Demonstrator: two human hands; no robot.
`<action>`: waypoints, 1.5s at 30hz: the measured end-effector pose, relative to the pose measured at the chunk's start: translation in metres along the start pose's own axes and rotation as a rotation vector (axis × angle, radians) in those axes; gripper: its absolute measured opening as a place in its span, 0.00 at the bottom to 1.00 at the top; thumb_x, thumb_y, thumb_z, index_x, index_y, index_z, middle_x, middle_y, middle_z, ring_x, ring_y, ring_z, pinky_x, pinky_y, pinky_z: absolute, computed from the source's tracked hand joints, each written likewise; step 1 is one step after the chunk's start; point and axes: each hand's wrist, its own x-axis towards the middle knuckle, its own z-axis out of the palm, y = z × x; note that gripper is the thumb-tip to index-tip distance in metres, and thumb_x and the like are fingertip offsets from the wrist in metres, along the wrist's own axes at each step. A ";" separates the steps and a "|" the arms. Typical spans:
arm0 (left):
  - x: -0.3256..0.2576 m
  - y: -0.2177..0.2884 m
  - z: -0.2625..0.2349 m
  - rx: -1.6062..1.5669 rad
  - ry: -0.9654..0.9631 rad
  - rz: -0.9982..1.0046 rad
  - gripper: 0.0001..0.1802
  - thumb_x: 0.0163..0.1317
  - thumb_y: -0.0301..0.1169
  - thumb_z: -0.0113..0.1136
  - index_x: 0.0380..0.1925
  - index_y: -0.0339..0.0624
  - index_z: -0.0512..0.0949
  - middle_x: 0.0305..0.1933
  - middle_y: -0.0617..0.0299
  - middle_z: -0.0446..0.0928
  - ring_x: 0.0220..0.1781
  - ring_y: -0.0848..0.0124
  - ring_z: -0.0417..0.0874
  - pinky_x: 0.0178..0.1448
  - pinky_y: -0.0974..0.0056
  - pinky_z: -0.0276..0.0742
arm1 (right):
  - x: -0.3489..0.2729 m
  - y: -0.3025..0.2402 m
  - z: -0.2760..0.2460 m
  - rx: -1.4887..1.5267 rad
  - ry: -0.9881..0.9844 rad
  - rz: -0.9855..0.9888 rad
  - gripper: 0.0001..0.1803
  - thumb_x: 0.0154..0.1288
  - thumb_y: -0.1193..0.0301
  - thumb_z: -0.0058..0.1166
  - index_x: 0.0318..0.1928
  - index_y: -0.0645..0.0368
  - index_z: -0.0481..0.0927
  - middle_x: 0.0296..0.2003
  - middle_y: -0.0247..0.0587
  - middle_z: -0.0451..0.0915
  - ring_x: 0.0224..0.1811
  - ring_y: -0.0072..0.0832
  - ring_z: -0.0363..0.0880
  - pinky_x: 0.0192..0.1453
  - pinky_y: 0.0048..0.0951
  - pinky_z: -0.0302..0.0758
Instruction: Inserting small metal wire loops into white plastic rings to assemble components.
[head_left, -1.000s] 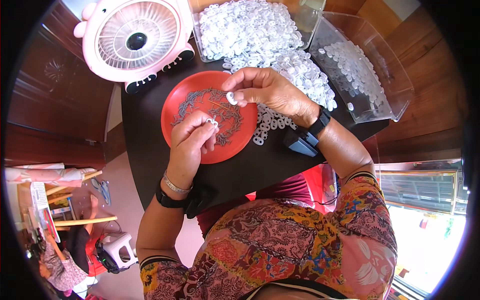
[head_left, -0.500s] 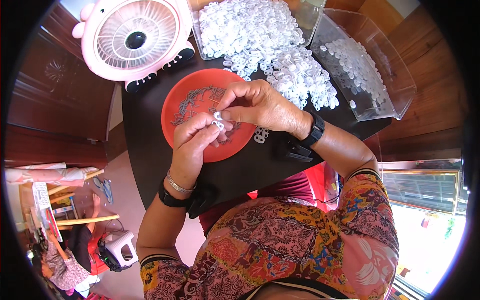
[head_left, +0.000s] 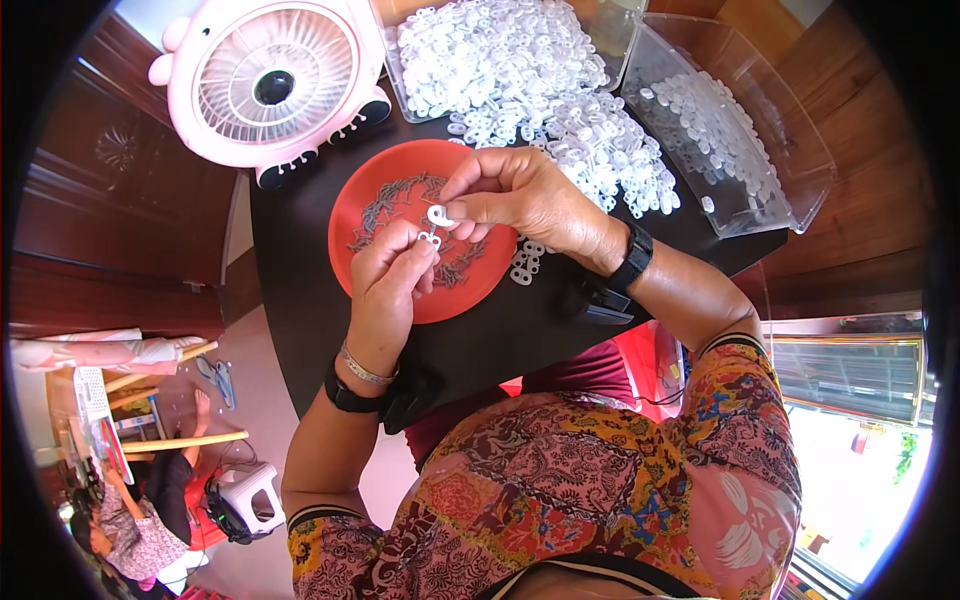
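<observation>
Over a round red plastic plate [head_left: 400,290], left hand [head_left: 385,290] and right hand [head_left: 510,195] each pinch small white plastic rings [head_left: 437,215]; steady, aligned fingertips look essential.

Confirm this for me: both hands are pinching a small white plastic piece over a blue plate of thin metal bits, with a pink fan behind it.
Not quite: the plate is red, not blue, as the head view shows. The rest holds: the left hand and right hand pinch a small white plastic piece over the thin metal bits, with the pink fan behind.
</observation>
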 end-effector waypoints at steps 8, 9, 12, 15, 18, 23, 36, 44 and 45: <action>0.000 -0.002 0.000 0.016 0.002 0.014 0.10 0.64 0.28 0.50 0.24 0.36 0.72 0.22 0.67 0.69 0.22 0.81 0.66 0.27 0.73 0.61 | 0.001 0.002 0.001 -0.060 -0.054 -0.019 0.06 0.63 0.76 0.59 0.41 0.63 0.80 0.32 0.36 0.83 0.31 0.18 0.81 0.38 0.18 0.78; 0.000 -0.001 0.001 0.014 -0.002 0.020 0.10 0.64 0.28 0.50 0.24 0.36 0.72 0.22 0.67 0.69 0.22 0.81 0.66 0.27 0.73 0.61 | 0.001 0.002 0.000 -0.060 -0.054 -0.019 0.06 0.63 0.76 0.59 0.41 0.63 0.80 0.32 0.36 0.83 0.31 0.18 0.81 0.38 0.18 0.78; -0.001 0.001 0.001 0.014 -0.007 0.024 0.10 0.64 0.28 0.50 0.25 0.36 0.72 0.22 0.67 0.69 0.22 0.81 0.66 0.27 0.73 0.61 | 0.002 0.003 0.000 -0.047 -0.078 0.018 0.06 0.63 0.75 0.59 0.41 0.63 0.80 0.32 0.35 0.83 0.31 0.17 0.81 0.37 0.18 0.78; -0.001 0.001 0.001 0.008 -0.013 0.020 0.09 0.64 0.27 0.50 0.25 0.36 0.73 0.22 0.67 0.69 0.22 0.81 0.66 0.27 0.73 0.61 | 0.002 0.004 0.000 -0.058 -0.095 0.006 0.07 0.64 0.75 0.59 0.41 0.63 0.80 0.32 0.35 0.83 0.31 0.17 0.81 0.38 0.18 0.78; -0.001 0.000 0.000 -0.005 -0.004 0.028 0.09 0.64 0.28 0.50 0.26 0.36 0.73 0.22 0.67 0.70 0.23 0.81 0.67 0.28 0.73 0.62 | 0.002 0.005 -0.001 -0.048 -0.104 -0.015 0.06 0.64 0.76 0.57 0.41 0.63 0.81 0.32 0.34 0.82 0.32 0.15 0.79 0.39 0.18 0.77; 0.001 -0.002 -0.005 -0.026 0.014 0.026 0.09 0.64 0.30 0.49 0.27 0.37 0.74 0.24 0.64 0.74 0.26 0.79 0.72 0.30 0.73 0.66 | 0.000 0.008 0.001 -0.405 -0.123 -0.253 0.05 0.65 0.79 0.54 0.40 0.63 0.81 0.33 0.30 0.80 0.38 0.16 0.77 0.44 0.20 0.74; -0.001 -0.003 0.003 -0.221 -0.033 0.027 0.09 0.65 0.29 0.50 0.30 0.34 0.76 0.32 0.56 0.80 0.33 0.70 0.81 0.38 0.68 0.76 | -0.003 0.011 0.008 -0.165 -0.130 -0.238 0.06 0.63 0.78 0.58 0.41 0.62 0.80 0.36 0.32 0.80 0.38 0.19 0.80 0.44 0.22 0.77; 0.000 -0.003 0.000 -0.224 -0.008 0.054 0.09 0.65 0.29 0.50 0.29 0.35 0.76 0.34 0.55 0.81 0.34 0.69 0.82 0.40 0.67 0.77 | -0.004 0.004 0.010 -0.489 -0.118 -0.463 0.09 0.63 0.79 0.58 0.44 0.62 0.80 0.36 0.32 0.80 0.39 0.19 0.80 0.47 0.23 0.77; 0.000 -0.003 0.001 -0.223 -0.006 0.059 0.09 0.65 0.29 0.50 0.29 0.35 0.76 0.34 0.55 0.81 0.34 0.69 0.82 0.39 0.68 0.77 | -0.004 0.003 0.011 -0.380 -0.120 -0.339 0.09 0.63 0.80 0.57 0.44 0.63 0.80 0.35 0.32 0.80 0.39 0.19 0.80 0.47 0.23 0.77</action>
